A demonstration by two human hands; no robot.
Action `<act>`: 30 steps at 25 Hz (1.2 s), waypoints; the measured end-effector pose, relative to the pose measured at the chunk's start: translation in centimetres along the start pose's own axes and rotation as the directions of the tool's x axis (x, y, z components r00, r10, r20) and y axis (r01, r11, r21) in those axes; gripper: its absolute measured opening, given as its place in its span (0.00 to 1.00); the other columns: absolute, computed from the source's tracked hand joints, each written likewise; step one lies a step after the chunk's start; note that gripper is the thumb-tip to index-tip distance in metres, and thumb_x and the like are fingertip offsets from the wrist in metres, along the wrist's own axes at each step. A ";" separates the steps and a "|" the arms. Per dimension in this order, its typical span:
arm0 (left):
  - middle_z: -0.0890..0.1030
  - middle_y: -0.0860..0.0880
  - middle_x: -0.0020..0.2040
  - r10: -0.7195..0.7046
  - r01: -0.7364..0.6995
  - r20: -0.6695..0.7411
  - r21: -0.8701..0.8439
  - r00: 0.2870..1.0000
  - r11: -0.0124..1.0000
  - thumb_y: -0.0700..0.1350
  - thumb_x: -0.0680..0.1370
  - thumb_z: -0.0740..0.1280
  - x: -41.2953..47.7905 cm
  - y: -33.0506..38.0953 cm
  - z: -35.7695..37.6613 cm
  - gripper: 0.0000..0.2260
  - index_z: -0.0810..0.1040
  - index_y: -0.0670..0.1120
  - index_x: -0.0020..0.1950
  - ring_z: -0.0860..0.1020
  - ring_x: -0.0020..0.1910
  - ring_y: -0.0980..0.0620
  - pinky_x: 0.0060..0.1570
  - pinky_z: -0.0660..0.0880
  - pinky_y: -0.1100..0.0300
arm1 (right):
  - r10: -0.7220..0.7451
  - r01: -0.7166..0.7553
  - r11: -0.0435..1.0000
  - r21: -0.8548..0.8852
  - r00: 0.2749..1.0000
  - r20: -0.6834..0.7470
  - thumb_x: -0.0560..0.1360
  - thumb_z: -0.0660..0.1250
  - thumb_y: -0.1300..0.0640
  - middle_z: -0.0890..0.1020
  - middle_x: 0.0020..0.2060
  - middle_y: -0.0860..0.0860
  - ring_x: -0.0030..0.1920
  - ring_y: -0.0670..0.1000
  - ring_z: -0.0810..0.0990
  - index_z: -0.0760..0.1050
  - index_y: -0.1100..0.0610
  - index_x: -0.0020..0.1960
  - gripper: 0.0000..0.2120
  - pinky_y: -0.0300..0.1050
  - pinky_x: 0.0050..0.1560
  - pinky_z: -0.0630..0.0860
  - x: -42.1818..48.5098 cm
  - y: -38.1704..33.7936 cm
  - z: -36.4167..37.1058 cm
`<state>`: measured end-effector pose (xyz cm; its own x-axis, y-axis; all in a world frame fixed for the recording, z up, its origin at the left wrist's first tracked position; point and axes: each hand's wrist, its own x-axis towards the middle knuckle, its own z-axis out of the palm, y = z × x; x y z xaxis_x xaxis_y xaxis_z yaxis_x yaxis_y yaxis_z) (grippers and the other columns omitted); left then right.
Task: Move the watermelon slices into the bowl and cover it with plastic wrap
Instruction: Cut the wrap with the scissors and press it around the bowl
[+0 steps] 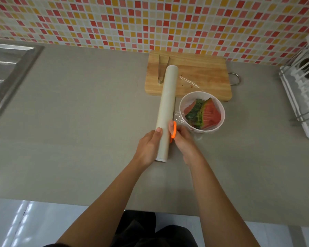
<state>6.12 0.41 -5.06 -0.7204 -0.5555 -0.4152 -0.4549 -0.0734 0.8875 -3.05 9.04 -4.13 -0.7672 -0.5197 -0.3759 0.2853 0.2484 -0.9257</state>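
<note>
A white bowl (219, 111) on the grey counter holds watermelon slices (203, 113), red flesh and green rind showing. Clear plastic wrap (178, 118) stretches over the bowl from a long cream roll (166, 107) lying just left of it. My left hand (148, 147) grips the near end of the roll. My right hand (182, 139) holds orange-handled scissors (173, 131), whose blades run along the roll's right side, mostly hidden.
A wooden cutting board (203, 73) lies behind the bowl with metal tongs (161, 70) and a scrap of wrap on it. A steel sink (5, 72) is at far left, a white dish rack (303, 90) at far right. The counter's front edge is near my body.
</note>
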 end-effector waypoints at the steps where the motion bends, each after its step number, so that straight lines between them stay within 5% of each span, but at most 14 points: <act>1: 0.81 0.44 0.50 0.000 0.000 0.002 -0.010 1.000 1.000 0.60 0.79 0.54 -0.1 -0.1 -0.1 0.23 0.79 0.44 0.50 0.78 0.50 0.44 0.53 0.74 0.50 | -0.005 0.005 1.000 0.007 1.000 0.007 0.76 0.63 0.45 0.74 0.30 0.48 0.32 0.44 0.72 0.71 0.55 0.34 0.17 0.28 0.31 0.68 0.0 0.0 0.1; 6: 0.81 0.51 0.48 0.025 -0.024 0.040 -0.018 0.999 1.000 0.58 0.81 0.53 -0.5 -0.8 -0.6 0.19 0.79 0.51 0.48 0.79 0.50 0.50 0.52 0.73 0.55 | 0.077 -0.075 0.994 0.081 0.997 -0.023 0.74 0.67 0.46 0.80 0.34 0.46 0.35 0.40 0.77 0.76 0.56 0.41 0.13 0.26 0.34 0.71 0.2 0.6 0.6; 11: 0.82 0.59 0.43 0.107 -0.113 0.077 0.081 0.991 0.990 0.64 0.79 0.46 0.2 0.3 -1.9 0.23 0.77 0.56 0.48 0.78 0.44 0.66 0.45 0.71 0.72 | 0.046 -0.042 0.988 0.149 0.999 -0.024 0.74 0.67 0.50 0.82 0.36 0.46 0.37 0.40 0.78 0.80 0.58 0.45 0.10 0.29 0.37 0.73 0.4 1.1 0.6; 14: 0.82 0.52 0.50 0.106 -0.103 -0.030 0.083 0.994 0.991 0.63 0.78 0.52 3.3 3.0 -2.6 0.21 0.77 0.52 0.52 0.80 0.51 0.51 0.55 0.75 0.56 | 0.011 -0.009 0.988 0.154 1.000 -0.007 0.75 0.67 0.51 0.84 0.36 0.44 0.38 0.37 0.80 0.81 0.56 0.46 0.09 0.28 0.38 0.73 0.5 1.3 0.5; 16: 0.81 0.43 0.54 0.036 -0.040 0.047 0.090 0.998 0.995 0.64 0.78 0.55 5.7 5.1 -2.5 0.22 0.77 0.47 0.52 0.79 0.54 0.43 0.58 0.75 0.46 | 0.019 -0.017 0.988 0.154 1.000 -0.011 0.75 0.68 0.51 0.85 0.37 0.44 0.40 0.37 0.81 0.81 0.55 0.46 0.09 0.28 0.39 0.73 0.5 1.4 0.5; 21: 0.82 0.44 0.52 -0.009 0.004 0.118 0.047 0.993 0.999 0.56 0.77 0.65 8.3 6.3 -2.2 0.17 0.79 0.43 0.55 0.81 0.51 0.45 0.54 0.78 0.49 | 0.035 -0.027 0.991 0.130 0.998 -0.058 0.73 0.68 0.48 0.78 0.33 0.47 0.37 0.41 0.76 0.76 0.57 0.36 0.14 0.33 0.40 0.70 0.3 1.5 1.0; 26: 0.82 0.42 0.54 0.003 -0.001 0.086 -0.023 0.996 1.000 0.53 0.77 0.65 8.4 5.8 -3.1 0.16 0.79 0.43 0.57 0.81 0.51 0.43 0.52 0.77 0.48 | 0.103 -0.097 0.990 0.098 0.993 -0.051 0.75 0.66 0.47 0.73 0.21 0.43 0.23 0.39 0.69 0.66 0.56 0.27 0.23 0.28 0.26 0.63 -0.9 2.4 1.7; 30: 0.83 0.43 0.52 0.016 -0.014 0.071 -0.022 0.997 1.000 0.53 0.77 0.66 7.9 5.4 -3.2 0.15 0.79 0.43 0.56 0.81 0.49 0.45 0.50 0.77 0.49 | 0.151 -0.148 0.983 0.111 0.988 -0.014 0.69 0.68 0.38 0.74 0.31 0.50 0.28 0.43 0.72 0.71 0.57 0.38 0.22 0.34 0.29 0.64 0.0 1.5 2.3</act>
<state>-0.33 -7.04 -2.90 -0.7631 -0.4962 -0.4141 -0.4328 -0.0835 0.8976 -1.29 7.51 -5.60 -0.7236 -0.4646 -0.5104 0.4575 0.2308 -0.8587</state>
